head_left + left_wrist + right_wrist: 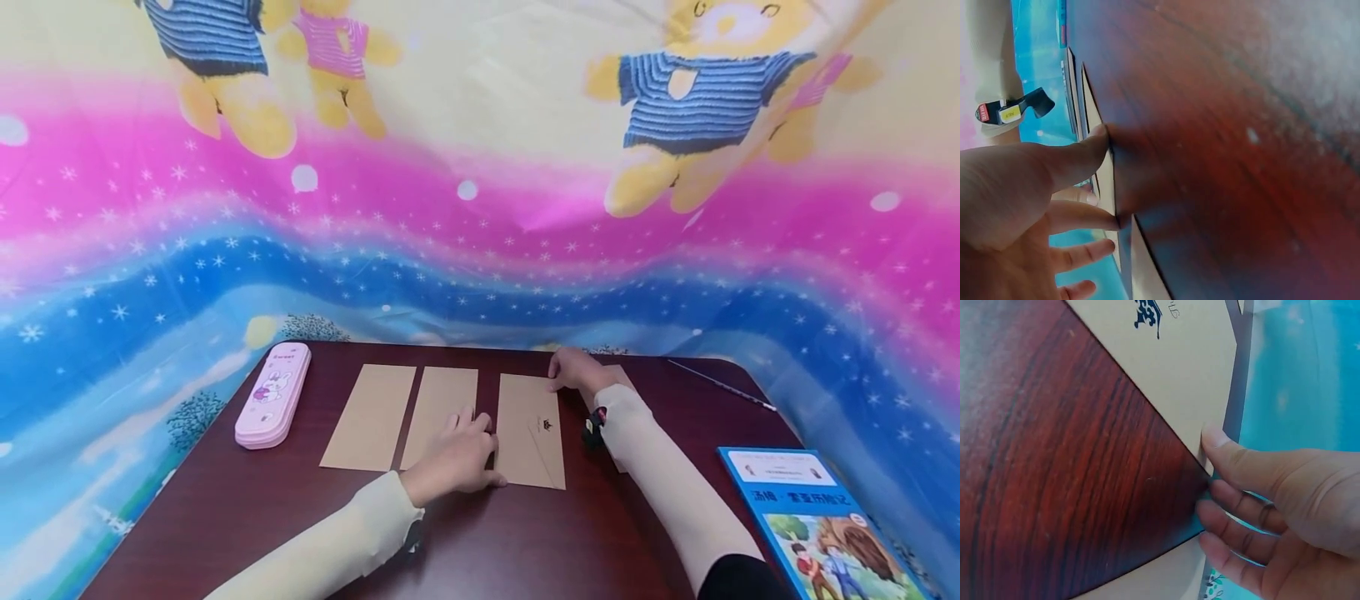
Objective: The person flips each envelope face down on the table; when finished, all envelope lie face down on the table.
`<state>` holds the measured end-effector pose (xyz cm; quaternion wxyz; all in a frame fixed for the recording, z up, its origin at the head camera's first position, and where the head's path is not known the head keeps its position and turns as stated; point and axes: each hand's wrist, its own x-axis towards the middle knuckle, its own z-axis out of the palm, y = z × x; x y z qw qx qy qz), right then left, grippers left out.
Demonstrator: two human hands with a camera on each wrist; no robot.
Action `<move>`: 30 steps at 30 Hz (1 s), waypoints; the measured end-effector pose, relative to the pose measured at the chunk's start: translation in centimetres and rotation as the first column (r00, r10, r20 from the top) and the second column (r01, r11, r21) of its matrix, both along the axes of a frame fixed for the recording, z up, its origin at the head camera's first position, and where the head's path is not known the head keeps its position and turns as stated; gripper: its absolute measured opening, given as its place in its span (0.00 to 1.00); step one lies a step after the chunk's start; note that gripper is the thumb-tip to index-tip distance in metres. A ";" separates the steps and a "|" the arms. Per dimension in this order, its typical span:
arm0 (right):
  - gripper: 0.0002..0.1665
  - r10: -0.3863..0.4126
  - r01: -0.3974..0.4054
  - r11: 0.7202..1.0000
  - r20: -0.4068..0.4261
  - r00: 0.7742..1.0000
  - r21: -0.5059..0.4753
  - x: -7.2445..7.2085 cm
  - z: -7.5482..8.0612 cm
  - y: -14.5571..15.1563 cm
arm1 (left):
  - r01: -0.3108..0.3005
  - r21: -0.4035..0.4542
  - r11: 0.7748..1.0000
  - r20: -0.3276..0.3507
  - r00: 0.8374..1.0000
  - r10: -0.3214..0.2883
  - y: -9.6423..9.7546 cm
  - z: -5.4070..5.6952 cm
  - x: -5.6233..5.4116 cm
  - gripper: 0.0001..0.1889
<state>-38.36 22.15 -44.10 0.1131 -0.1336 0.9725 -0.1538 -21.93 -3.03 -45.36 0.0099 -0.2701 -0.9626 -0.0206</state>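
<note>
Several brown paper envelopes lie on the dark red table. The one with a small black crown print (547, 427) and a diagonal flap line is between both hands. My left hand (459, 457) touches this envelope's left edge (1105, 181) with thumb and forefinger, the fingers fairly straight. At its far right corner, my right hand (576, 372) pinches the envelope (1172, 381), thumb on top and forefinger at the edge. Two plain envelopes, a far left one (369, 417) and a middle one (442, 400), lie to the left. Another envelope (619, 379) is partly hidden under the right forearm.
A pink pencil case (273, 396) lies at the table's left edge. On the right are a thin patterned stick (723, 385) and a blue-covered book (813, 517) with Chinese writing. A printed cloth with bears (480, 208) hangs behind the table (510, 550).
</note>
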 end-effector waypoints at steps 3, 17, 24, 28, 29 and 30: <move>0.12 -0.027 0.027 0.999 -0.009 1.000 -0.026 -0.3 -0.1 -0.1 | 0.007 0.031 0.999 -0.010 1.000 -0.007 -0.1 -0.3 -0.2 0.21; 0.18 -0.016 0.029 0.996 0.145 0.989 -0.088 -0.9 0.4 0.8 | 0.038 -0.001 0.999 -0.007 0.999 -0.038 1.1 0.1 -0.2 0.18; 0.19 0.082 -0.046 0.987 0.238 0.968 -0.154 -1.5 0.0 2.0 | 0.036 0.016 0.999 0.032 0.999 -0.037 1.3 -0.1 -0.1 0.16; 0.19 0.088 -0.043 0.973 0.190 0.978 -0.226 -1.9 -0.5 2.0 | 0.035 0.040 0.999 0.031 0.999 -0.036 1.0 0.2 -0.4 0.15; 0.19 0.095 -0.053 0.970 0.170 0.981 -0.236 -2.1 -0.6 2.1 | 0.038 0.040 0.998 0.027 0.999 -0.039 0.9 0.2 -0.5 0.15; 0.18 0.108 -0.071 0.967 0.146 0.983 -0.243 -2.2 -0.8 2.2 | 0.039 0.043 0.998 0.027 0.999 -0.040 0.8 0.3 -0.6 0.15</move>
